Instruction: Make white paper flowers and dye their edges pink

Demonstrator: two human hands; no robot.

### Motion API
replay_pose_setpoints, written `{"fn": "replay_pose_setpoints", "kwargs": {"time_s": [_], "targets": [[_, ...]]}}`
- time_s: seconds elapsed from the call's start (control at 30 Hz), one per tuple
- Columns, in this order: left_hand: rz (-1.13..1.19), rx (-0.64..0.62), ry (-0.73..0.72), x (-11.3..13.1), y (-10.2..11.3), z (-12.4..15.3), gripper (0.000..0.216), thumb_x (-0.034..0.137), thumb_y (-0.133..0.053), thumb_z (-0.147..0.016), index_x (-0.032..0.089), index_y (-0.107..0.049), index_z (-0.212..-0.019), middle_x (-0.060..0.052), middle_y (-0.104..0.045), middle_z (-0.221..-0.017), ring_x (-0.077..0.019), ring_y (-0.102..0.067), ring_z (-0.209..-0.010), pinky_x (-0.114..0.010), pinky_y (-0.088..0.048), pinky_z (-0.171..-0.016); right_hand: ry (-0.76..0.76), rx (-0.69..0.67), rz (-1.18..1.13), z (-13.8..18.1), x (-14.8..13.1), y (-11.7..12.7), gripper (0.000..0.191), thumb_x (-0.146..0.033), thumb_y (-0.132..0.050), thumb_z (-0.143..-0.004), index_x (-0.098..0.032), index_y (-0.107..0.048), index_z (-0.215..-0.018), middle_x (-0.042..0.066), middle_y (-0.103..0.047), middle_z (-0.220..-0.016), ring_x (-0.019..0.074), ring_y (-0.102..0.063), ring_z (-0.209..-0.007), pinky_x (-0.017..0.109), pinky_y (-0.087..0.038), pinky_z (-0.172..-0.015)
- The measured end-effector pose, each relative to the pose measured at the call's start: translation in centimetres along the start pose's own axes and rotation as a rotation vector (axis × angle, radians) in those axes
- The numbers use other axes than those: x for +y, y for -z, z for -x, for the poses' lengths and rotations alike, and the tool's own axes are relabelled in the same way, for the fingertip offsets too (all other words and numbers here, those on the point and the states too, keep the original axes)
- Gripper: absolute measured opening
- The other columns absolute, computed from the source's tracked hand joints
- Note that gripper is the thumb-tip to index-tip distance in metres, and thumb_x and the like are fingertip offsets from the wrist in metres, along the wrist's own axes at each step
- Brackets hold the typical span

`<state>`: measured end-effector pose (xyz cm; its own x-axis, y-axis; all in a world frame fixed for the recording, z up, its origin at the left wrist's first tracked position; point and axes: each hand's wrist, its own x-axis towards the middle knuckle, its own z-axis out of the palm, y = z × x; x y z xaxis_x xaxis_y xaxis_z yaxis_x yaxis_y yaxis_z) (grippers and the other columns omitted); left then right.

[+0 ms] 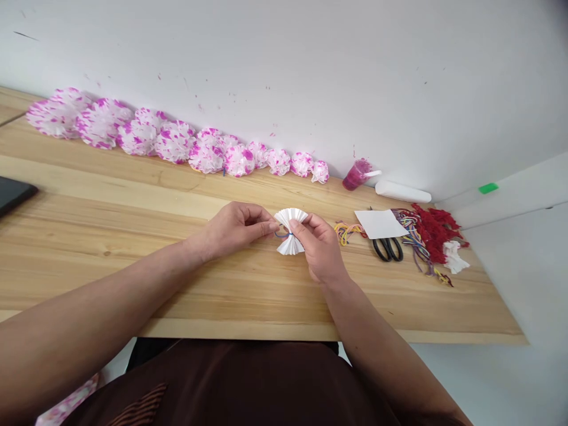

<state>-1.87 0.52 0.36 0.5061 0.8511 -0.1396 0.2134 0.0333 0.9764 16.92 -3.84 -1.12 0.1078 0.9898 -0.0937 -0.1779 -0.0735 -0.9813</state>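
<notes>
- Right hand (325,247) pinches the pleated paper (291,246) by its right side, thumb on top.
- Left hand (235,231) pinches the blue cord (283,236) crossing its narrow waist.
- Over the table (248,305), the paper's long axis runs near to far, a fan flaring at each end.

Pom-poms (175,142), white/magenta, rowed along wall (310,59). Right of them: magenta cup (352,176), white roll (403,191). Sheet (380,224) partly over scissors (387,248), black handles out. Yarn (412,232), red heap (437,231), white wad (455,257) beside. Green patch (488,188) far right. Black slab (13,195), left edge.
</notes>
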Motion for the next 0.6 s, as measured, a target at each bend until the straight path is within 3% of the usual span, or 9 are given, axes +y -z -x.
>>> {"fn": "replay_pose_setpoints", "kwargs": {"time_s": [0.13, 0.37, 0.6], "targets": [[0.023, -0.020, 0.011, 0.03, -0.07, 0.04, 0.037, 0.053, -0.074, -0.084, 0.016, -0.073, -0.080, 0.000, -0.062, -0.067, -0.0114, -0.051, -0.060, -0.025, -0.039, -0.057, -0.016, 0.059, -0.040, -0.05, -0.17, -0.06, 0.031, -0.045, -0.086, -0.071, -0.021, -0.071, -0.084, -0.001, -0.072, -0.077, 0.0131, -0.062, -0.067, 0.029, -0.051, -0.065], [0.117, 0.023, 0.069, 0.18, 0.00, -0.02, 0.037, 0.050, -0.082, -0.076, 0.016, -0.074, -0.086, -0.003, -0.070, -0.077, -0.0133, -0.058, -0.065, -0.026, -0.048, -0.061, 0.047, -0.010, 0.051, 0.23, 0.22, -0.06, 0.025, -0.043, -0.082, -0.078, -0.022, -0.069, -0.084, -0.002, -0.070, -0.076, 0.0135, -0.061, -0.067, 0.028, -0.049, -0.063], [0.124, 0.012, 0.064, -0.04, 0.02, -0.09, 0.031, 0.046, -0.079, -0.080, 0.016, -0.072, -0.080, -0.002, -0.068, -0.071, -0.0116, -0.057, -0.062, -0.025, -0.048, -0.061, 0.003, 0.018, 0.003, 0.12, 0.32, -0.14, 0.029, -0.045, -0.084, -0.074, -0.022, -0.069, -0.085, -0.001, -0.070, -0.077, 0.0133, -0.062, -0.066, 0.029, -0.052, -0.064]]}}
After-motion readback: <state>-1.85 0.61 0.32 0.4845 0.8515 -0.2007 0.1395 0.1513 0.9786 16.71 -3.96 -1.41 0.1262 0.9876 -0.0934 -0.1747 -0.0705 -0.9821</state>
